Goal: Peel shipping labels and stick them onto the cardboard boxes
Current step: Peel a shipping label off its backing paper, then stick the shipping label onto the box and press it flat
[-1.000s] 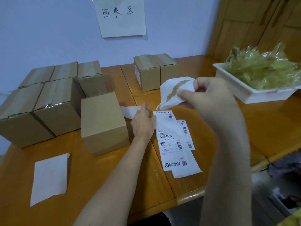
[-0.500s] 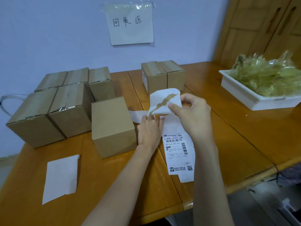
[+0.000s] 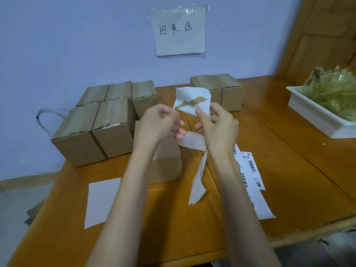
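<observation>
Label (image 3: 192, 102) in both hands' pinching grip

An orange wooden tabletop (image 3: 279, 151) carries a cluster of taped cardboard boxes (image 3: 100, 124) at the left rear, two more boxes (image 3: 225, 91) further back, a blank white sheet (image 3: 102, 201) near the front, printed shipping labels (image 3: 252, 170) at right, and a white tray (image 3: 316, 116) at the far right

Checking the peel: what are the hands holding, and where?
Both hold the torn white label sheet raised over the table: left hand pinches its left edge, right hand its lower right part.
</observation>
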Available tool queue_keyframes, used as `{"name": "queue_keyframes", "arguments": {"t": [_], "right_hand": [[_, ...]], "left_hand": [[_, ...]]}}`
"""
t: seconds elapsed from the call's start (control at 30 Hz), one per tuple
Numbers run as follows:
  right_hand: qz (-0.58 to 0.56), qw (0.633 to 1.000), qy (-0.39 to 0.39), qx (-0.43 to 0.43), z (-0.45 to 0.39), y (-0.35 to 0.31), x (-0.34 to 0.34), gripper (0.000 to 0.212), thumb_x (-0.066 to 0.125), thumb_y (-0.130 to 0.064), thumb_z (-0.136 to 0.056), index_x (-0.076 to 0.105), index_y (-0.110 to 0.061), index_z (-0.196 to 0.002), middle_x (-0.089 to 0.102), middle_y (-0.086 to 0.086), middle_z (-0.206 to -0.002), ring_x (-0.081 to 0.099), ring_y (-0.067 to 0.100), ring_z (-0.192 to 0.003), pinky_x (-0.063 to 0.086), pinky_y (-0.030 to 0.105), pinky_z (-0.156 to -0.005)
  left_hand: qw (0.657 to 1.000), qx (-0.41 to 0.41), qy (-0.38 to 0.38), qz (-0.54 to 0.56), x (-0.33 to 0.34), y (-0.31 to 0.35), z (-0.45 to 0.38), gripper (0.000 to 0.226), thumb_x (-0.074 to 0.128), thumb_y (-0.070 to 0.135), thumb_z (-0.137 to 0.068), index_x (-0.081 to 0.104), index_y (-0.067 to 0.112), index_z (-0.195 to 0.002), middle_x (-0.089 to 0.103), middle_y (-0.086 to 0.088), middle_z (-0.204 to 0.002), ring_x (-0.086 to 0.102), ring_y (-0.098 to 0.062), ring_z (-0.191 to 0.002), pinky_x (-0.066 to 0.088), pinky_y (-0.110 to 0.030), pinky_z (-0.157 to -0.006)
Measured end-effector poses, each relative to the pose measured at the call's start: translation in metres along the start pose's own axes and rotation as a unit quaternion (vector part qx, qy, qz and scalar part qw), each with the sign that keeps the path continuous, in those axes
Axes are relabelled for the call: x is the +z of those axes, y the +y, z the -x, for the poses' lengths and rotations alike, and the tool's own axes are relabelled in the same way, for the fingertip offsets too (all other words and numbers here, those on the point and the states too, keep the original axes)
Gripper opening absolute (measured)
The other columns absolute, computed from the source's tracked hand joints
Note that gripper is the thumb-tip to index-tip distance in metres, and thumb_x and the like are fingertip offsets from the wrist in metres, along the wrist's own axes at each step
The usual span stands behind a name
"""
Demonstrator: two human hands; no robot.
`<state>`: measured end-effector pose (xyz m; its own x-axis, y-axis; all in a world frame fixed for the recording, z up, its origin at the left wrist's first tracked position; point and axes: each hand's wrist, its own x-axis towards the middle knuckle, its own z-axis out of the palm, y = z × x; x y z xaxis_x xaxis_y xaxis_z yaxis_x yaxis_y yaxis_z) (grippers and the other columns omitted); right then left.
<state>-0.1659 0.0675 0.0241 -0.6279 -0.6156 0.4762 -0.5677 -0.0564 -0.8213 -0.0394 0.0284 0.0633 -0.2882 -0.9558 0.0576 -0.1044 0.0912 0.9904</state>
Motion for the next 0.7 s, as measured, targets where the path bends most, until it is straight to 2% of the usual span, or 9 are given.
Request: {"name": "queue_keyframes", "arguments": {"t": [0.07, 0.13, 0.2, 0.33, 0.43, 0.5, 0.6, 0.7], "right_hand": [[0.013, 0.999, -0.011, -0.036, 0.006, -0.004, 0.012, 0.026, 0.060, -0.044, -0.090, 0.057, -0.023, -0.077, 0.065, -0.010, -0.058, 0.065, 0.012, -0.060, 0.051, 0.034, -0.060], [0.042, 0.996, -0.020, -0.075, 0.013, -0.008, 0.024, 0.027, 0.063, -0.041, -0.089, 0.057, -0.020, -0.074, 0.057, -0.010, -0.056, 0.057, 0.014, -0.057, 0.041, 0.028, -0.051], [0.068, 0.992, -0.032, -0.099, 0.020, -0.010, 0.035, 0.026, 0.066, -0.037, -0.089, 0.058, -0.019, -0.072, 0.058, -0.006, -0.059, 0.052, 0.017, -0.056, 0.033, 0.027, -0.050], [0.098, 0.987, -0.071, -0.109, 0.032, -0.012, 0.053, 0.013, 0.068, -0.029, -0.088, 0.070, -0.016, -0.088, 0.070, 0.002, -0.080, 0.064, 0.020, -0.073, 0.051, 0.036, -0.066], [0.104, 0.985, -0.084, -0.105, 0.038, -0.012, 0.059, 0.025, 0.071, -0.028, -0.085, 0.070, -0.015, -0.106, 0.070, 0.002, -0.097, 0.065, 0.017, -0.085, 0.053, 0.034, -0.077], [0.096, 0.985, -0.089, -0.109, 0.039, -0.012, 0.061, 0.030, 0.073, -0.028, -0.083, 0.069, -0.015, -0.110, 0.069, 0.001, -0.100, 0.064, 0.016, -0.088, 0.053, 0.033, -0.078], [0.092, 0.984, -0.104, -0.113, 0.039, -0.012, 0.064, 0.032, 0.075, -0.026, -0.082, 0.068, -0.014, -0.110, 0.068, 0.002, -0.101, 0.063, 0.013, -0.088, 0.053, 0.030, -0.078], [0.092, 0.983, -0.124, -0.101, 0.038, -0.010, 0.066, 0.032, 0.076, -0.025, -0.081, 0.069, -0.014, -0.110, 0.069, 0.002, -0.102, 0.061, 0.009, -0.086, 0.049, 0.020, -0.073]], "left_hand": [[0.996, 0.009, 0.076, 0.047, -0.020, -0.004, -0.006, 0.014, 0.051, 0.017, -0.098, 0.050, 0.006, -0.090, 0.069, -0.014, -0.076, 0.067, -0.017, -0.053, 0.057, -0.027, -0.054], [0.992, -0.006, 0.085, 0.095, -0.034, -0.011, -0.006, 0.023, 0.052, 0.028, -0.099, 0.046, 0.007, -0.092, 0.073, -0.011, -0.075, 0.072, -0.018, -0.064, 0.059, -0.027, -0.060], [0.991, -0.026, 0.064, 0.111, -0.042, -0.014, 0.000, 0.032, 0.052, 0.037, -0.097, 0.047, 0.008, -0.086, 0.075, -0.011, -0.079, 0.074, -0.022, -0.078, 0.060, -0.031, -0.070], [0.993, -0.032, 0.048, 0.103, -0.049, -0.017, 0.010, 0.027, 0.058, 0.040, -0.092, 0.055, 0.017, -0.079, 0.075, -0.014, -0.093, 0.072, -0.025, -0.091, 0.057, -0.038, -0.084], [0.992, -0.054, 0.046, 0.105, -0.056, -0.023, 0.007, 0.028, 0.061, 0.042, -0.090, 0.056, 0.015, -0.084, 0.075, -0.013, -0.095, 0.073, -0.022, -0.091, 0.057, -0.037, -0.083], [0.992, -0.069, 0.054, 0.095, -0.061, -0.029, 0.004, 0.041, 0.066, 0.044, -0.086, 0.054, 0.008, -0.100, 0.075, -0.012, -0.096, 0.073, -0.020, -0.088, 0.059, -0.034, -0.081], [0.991, -0.076, 0.084, 0.070, -0.065, -0.038, 0.001, 0.041, 0.072, 0.039, -0.082, 0.043, 0.016, -0.099, 0.074, -0.010, -0.095, 0.072, -0.018, -0.090, 0.057, -0.031, -0.081], [0.993, -0.066, 0.096, 0.009, -0.065, -0.041, 0.002, 0.031, 0.071, 0.024, -0.083, 0.045, 0.016, -0.099, 0.070, -0.003, -0.085, 0.064, -0.008, -0.075, 0.045, -0.020, -0.064]]}}
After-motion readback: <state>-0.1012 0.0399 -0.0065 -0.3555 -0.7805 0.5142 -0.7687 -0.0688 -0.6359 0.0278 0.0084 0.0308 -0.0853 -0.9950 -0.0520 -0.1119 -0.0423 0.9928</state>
